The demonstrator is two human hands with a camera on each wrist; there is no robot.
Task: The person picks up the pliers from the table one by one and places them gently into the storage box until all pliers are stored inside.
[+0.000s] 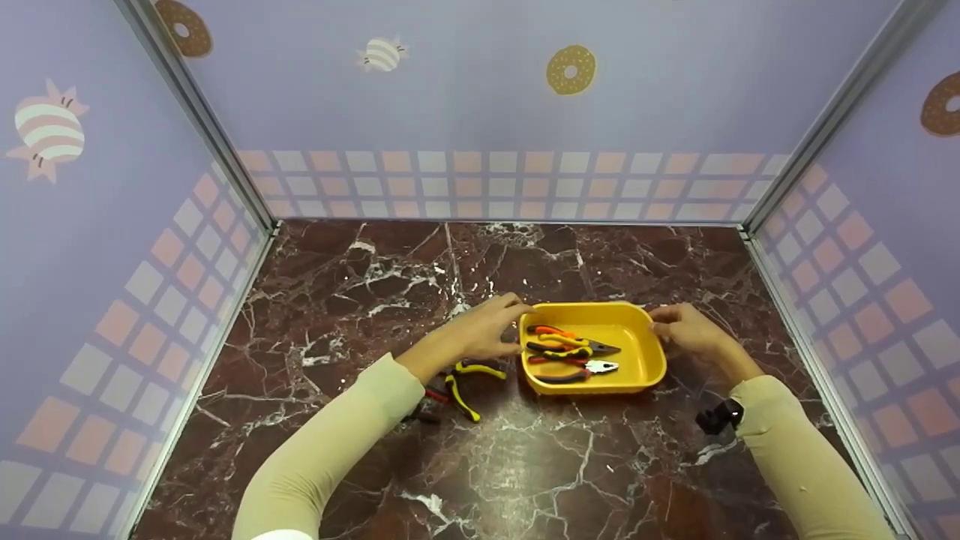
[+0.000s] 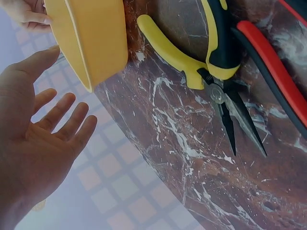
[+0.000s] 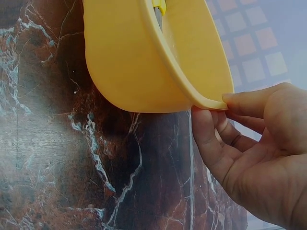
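A yellow plastic bin (image 1: 637, 352) sits on the marble-patterned table. My right hand (image 1: 694, 330) pinches its rim at the right end, thumb inside and fingers outside, as the right wrist view shows. At the opposite end is my left hand (image 1: 487, 328), fingers spread and relaxed; the left wrist view has its thumb tip right at the bin's wall. Inside the bin lie needle-nose pliers (image 1: 602, 348) with yellow-and-black handles, combination pliers (image 1: 600, 367) with bright jaws, and an orange handle (image 1: 551, 330) partly covered by them.
Left of the bin lie more needle-nose pliers (image 2: 218, 93) with spread yellow-and-black handles. Beside them is a tool with red-and-black handles (image 2: 273, 67), partly hidden under my left forearm in the head view. Patterned panels (image 1: 480, 184) wall the table at the back and both sides.
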